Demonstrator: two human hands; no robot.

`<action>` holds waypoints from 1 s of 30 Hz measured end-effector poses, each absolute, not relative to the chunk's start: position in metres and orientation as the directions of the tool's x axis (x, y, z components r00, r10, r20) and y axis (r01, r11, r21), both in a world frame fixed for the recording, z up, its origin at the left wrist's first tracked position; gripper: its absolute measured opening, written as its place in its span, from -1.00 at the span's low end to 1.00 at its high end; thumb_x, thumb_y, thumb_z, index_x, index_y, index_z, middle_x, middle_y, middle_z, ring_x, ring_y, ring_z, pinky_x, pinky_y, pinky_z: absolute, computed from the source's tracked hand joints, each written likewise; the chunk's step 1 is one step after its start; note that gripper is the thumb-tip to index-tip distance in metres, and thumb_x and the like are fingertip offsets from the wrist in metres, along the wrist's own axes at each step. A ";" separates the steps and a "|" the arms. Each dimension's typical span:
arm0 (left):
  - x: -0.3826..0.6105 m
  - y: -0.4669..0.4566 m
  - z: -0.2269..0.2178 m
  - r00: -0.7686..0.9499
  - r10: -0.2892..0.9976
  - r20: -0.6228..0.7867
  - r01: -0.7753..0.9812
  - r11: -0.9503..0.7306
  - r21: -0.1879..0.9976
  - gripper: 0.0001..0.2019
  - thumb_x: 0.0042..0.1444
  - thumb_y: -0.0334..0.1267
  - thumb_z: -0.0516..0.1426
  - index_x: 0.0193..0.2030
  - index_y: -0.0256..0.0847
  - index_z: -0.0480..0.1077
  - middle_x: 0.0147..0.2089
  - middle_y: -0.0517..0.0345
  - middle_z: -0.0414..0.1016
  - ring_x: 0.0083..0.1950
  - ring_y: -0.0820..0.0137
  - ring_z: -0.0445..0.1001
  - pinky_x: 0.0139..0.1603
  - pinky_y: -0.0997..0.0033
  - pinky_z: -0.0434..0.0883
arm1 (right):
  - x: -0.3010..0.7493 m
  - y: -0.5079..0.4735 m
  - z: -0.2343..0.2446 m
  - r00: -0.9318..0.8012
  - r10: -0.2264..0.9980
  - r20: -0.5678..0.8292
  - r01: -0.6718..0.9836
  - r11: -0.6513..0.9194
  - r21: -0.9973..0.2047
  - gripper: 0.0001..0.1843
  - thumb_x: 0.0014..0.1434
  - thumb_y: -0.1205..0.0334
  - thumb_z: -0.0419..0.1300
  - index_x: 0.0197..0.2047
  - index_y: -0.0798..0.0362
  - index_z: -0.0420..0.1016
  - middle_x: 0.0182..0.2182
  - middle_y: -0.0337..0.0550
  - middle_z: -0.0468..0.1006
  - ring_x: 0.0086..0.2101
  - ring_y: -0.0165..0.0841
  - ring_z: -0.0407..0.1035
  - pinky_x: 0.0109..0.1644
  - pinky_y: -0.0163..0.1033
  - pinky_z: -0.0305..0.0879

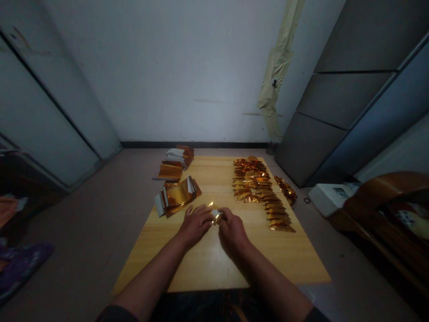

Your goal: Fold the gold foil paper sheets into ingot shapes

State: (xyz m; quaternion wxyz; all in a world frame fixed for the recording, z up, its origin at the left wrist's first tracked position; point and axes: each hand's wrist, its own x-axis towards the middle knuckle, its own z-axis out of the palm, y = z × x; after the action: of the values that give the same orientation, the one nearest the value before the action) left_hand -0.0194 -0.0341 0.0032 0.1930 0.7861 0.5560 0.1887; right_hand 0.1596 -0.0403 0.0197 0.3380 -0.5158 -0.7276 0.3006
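My left hand (195,223) and my right hand (232,229) meet over the middle of a wooden table (208,264). Both are closed on a small piece of gold foil paper (214,212), which shows only between the fingertips. Just beyond my left hand lies a stack of flat gold foil sheets (177,196). To the right of my right hand runs a long row of folded gold foil pieces (259,188).
Two more stacks of gold sheets (177,161) sit at the table's far left. A few folded pieces (286,190) lie off the right edge. Grey cabinets (345,103) stand at right, a wooden chair (385,201) near right, a white wall behind.
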 end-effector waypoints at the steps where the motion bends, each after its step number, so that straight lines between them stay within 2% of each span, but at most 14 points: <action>1: -0.018 -0.035 0.004 0.304 0.950 0.077 0.808 -0.300 0.507 -0.76 0.20 -0.23 0.07 -0.05 0.12 0.47 0.33 0.24 0.30 0.38 0.17 0.13 0.33 -0.28 -0.15 | 0.158 -0.043 0.020 -0.253 0.953 0.167 0.597 0.289 -0.749 -0.62 0.16 0.45 -0.01 0.00 0.01 0.40 -0.34 -0.23 0.57 -0.36 -0.37 0.39 -0.26 -0.33 0.16; 4: -0.016 -0.039 0.008 0.297 0.954 0.054 0.824 -0.284 0.490 -0.74 0.22 -0.24 0.04 -0.02 0.12 0.46 0.35 0.22 0.27 0.38 0.14 0.12 0.31 -0.33 -0.13 | 0.156 -0.048 0.020 -0.299 0.938 0.175 0.772 0.346 -0.533 -0.71 0.17 0.45 0.03 -0.10 0.02 0.44 -0.28 -0.13 0.57 -0.25 -0.30 0.38 -0.18 -0.26 0.13; 6: -0.017 -0.041 0.010 0.311 0.950 0.044 0.831 -0.293 0.473 -0.72 0.25 -0.22 0.02 0.02 0.12 0.44 0.36 0.19 0.25 0.38 0.13 0.11 0.29 -0.35 -0.10 | 0.157 -0.049 0.018 -0.379 0.903 0.204 0.818 0.430 -0.383 -0.75 0.22 0.41 0.04 -0.09 0.00 0.45 -0.26 -0.10 0.56 -0.19 -0.26 0.36 -0.13 -0.21 0.11; 10: -0.022 -0.045 0.010 0.352 0.934 0.061 0.840 -0.344 0.420 -0.70 0.28 -0.18 -0.01 0.10 0.15 0.39 0.37 0.15 0.22 0.38 0.13 0.11 0.28 -0.37 -0.08 | 0.161 -0.054 0.010 -0.580 0.766 0.276 0.766 0.629 -0.137 -0.67 0.29 0.36 0.04 0.11 0.04 0.35 -0.18 -0.02 0.56 -0.13 -0.21 0.33 0.06 -0.05 0.06; 14: -0.025 -0.045 0.006 0.354 0.933 0.067 0.847 -0.350 0.399 -0.68 0.30 -0.15 -0.03 0.13 0.22 0.36 0.38 0.18 0.22 0.37 0.11 0.13 0.25 -0.40 -0.06 | 0.162 -0.059 0.004 -0.694 0.636 0.337 0.675 0.738 -0.003 -0.74 0.31 0.35 0.01 0.03 0.12 0.37 -0.12 0.05 0.53 -0.09 -0.19 0.29 0.18 0.06 -0.04; 16: -0.025 -0.044 0.004 0.357 0.932 0.060 0.849 -0.350 0.395 -0.67 0.29 -0.18 -0.01 0.12 0.24 0.36 0.39 0.20 0.21 0.38 0.10 0.12 0.24 -0.40 -0.06 | 0.165 -0.059 0.005 -0.706 0.625 0.334 0.661 0.751 -0.009 -0.79 0.31 0.34 0.02 -0.02 0.09 0.38 -0.16 -0.01 0.54 -0.12 -0.21 0.30 0.17 0.05 -0.02; 18: -0.026 -0.044 0.004 0.356 0.933 0.051 0.851 -0.347 0.395 -0.65 0.27 -0.23 0.00 0.13 0.25 0.36 0.40 0.21 0.18 0.38 0.10 0.11 0.25 -0.40 -0.07 | 0.170 -0.058 0.008 -0.683 0.658 0.316 0.676 0.734 -0.066 -0.82 0.31 0.34 0.04 -0.05 0.06 0.39 -0.20 -0.07 0.54 -0.16 -0.24 0.32 0.10 -0.02 0.05; 22: -0.021 -0.047 0.007 0.322 0.946 0.026 0.869 -0.306 0.389 -0.62 0.25 -0.27 -0.01 0.12 0.26 0.36 0.41 0.24 0.16 0.40 0.11 0.08 0.26 -0.40 -0.08 | 0.180 -0.056 0.014 -0.519 0.801 0.298 0.756 0.593 -0.277 -0.83 0.30 0.37 0.05 -0.10 0.05 0.42 -0.21 -0.09 0.54 -0.19 -0.28 0.33 -0.09 -0.21 0.11; 25: -0.009 -0.052 0.010 0.242 0.970 0.016 0.898 -0.230 0.375 -0.64 0.28 -0.22 -0.04 0.13 0.25 0.36 0.40 0.22 0.18 0.41 0.12 0.07 0.27 -0.38 -0.07 | 0.178 -0.057 0.016 -0.413 0.860 0.298 0.762 0.506 -0.404 -0.83 0.29 0.38 0.05 -0.13 0.03 0.45 -0.24 -0.13 0.55 -0.19 -0.30 0.33 -0.10 -0.24 0.09; 28: 0.008 -0.057 0.011 0.132 0.991 0.003 0.925 -0.125 0.360 -0.64 0.28 -0.20 -0.03 0.15 0.24 0.35 0.41 0.18 0.16 0.40 0.10 0.07 0.27 -0.36 -0.05 | 0.170 -0.058 0.016 -0.414 0.861 0.296 0.733 0.508 -0.452 -0.75 0.28 0.40 0.03 -0.05 0.01 0.44 -0.19 -0.16 0.55 -0.17 -0.32 0.34 -0.05 -0.25 0.08; 30: 0.018 -0.061 0.012 0.090 0.996 -0.010 0.931 -0.080 0.357 -0.61 0.26 -0.23 -0.03 0.18 0.23 0.32 0.42 0.16 0.13 0.41 0.09 0.06 0.27 -0.35 -0.05 | 0.164 -0.057 0.016 -0.398 0.881 0.258 0.762 0.474 -0.442 -0.72 0.26 0.43 0.01 -0.03 0.03 0.43 -0.18 -0.14 0.56 -0.18 -0.31 0.35 -0.05 -0.23 0.08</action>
State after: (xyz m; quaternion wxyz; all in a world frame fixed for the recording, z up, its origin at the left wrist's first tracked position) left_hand 0.0179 -0.0611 0.0119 0.1371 0.7252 0.6642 0.1189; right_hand 0.1642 -0.0575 0.0164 0.2326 -0.4970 -0.8262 0.1273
